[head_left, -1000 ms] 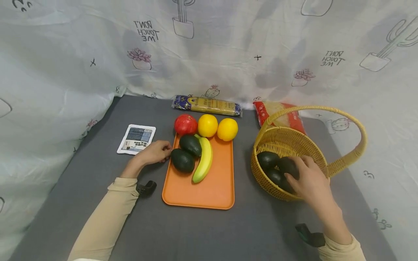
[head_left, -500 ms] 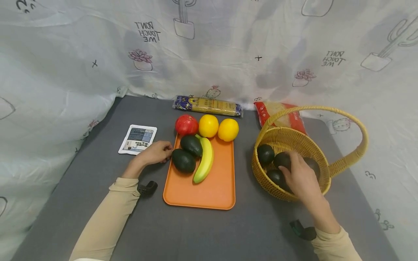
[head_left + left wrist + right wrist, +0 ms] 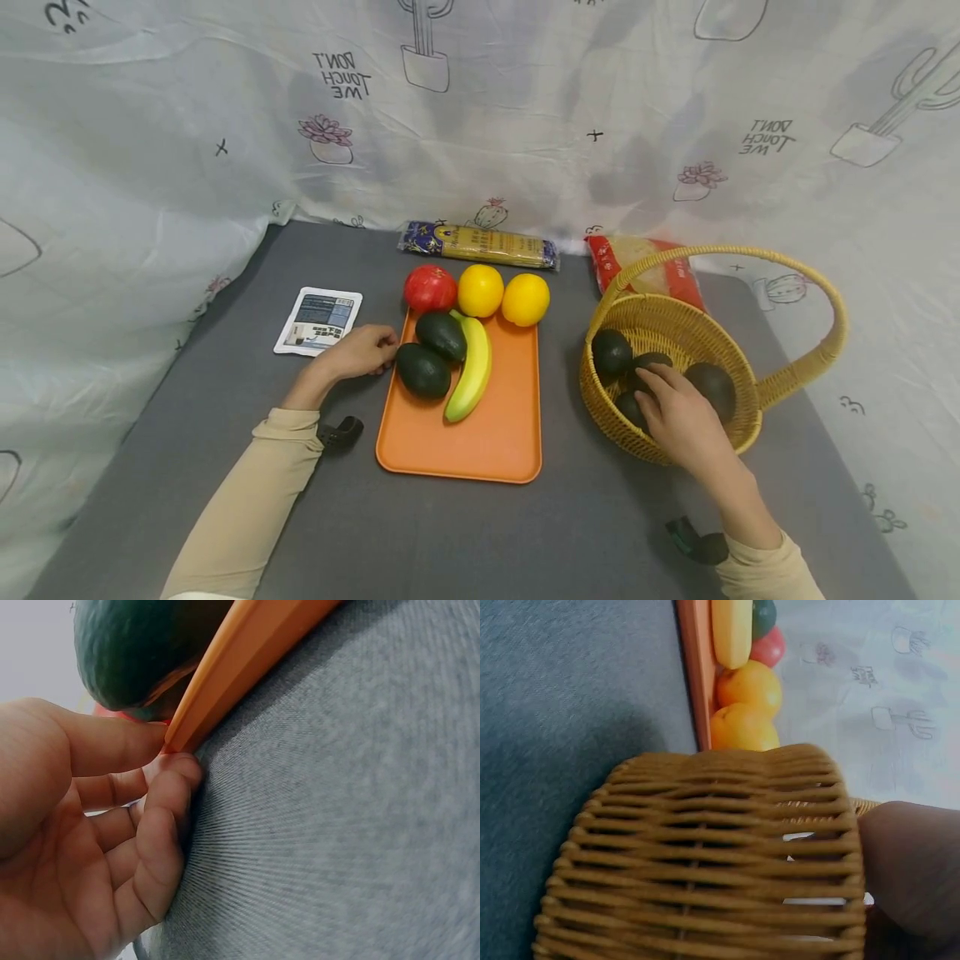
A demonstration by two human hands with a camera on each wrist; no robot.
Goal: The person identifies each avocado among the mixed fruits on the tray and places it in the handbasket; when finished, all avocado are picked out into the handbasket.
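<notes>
My left hand (image 3: 362, 350) pinches the left rim of the orange tray (image 3: 491, 446), thumb on top and a finger beneath, as the left wrist view shows. On the tray lie two avocados (image 3: 423, 372) and a banana (image 3: 471, 375). A red fruit (image 3: 430, 288) and two oranges (image 3: 526, 300) sit at its far end. My right hand (image 3: 686, 423) reaches into the wicker basket (image 3: 660, 312), fingers extended over an avocado (image 3: 651, 362) they partly hide. Another avocado (image 3: 711, 388) lies right of the hand, and one (image 3: 611, 352) by the left wall.
A noodle packet (image 3: 480, 243) lies behind the tray. Behind the basket is a red and clear bag (image 3: 678, 282). A white pouch (image 3: 318, 321) rests left of the tray. The basket's tall handle (image 3: 813, 279) arches up and rightward. A printed curtain (image 3: 525, 108) borders the grey table.
My right hand has let go of an avocado at the basket's right side and shifted left and toward me over the other avocados. My left hand stays on the tray rim.
</notes>
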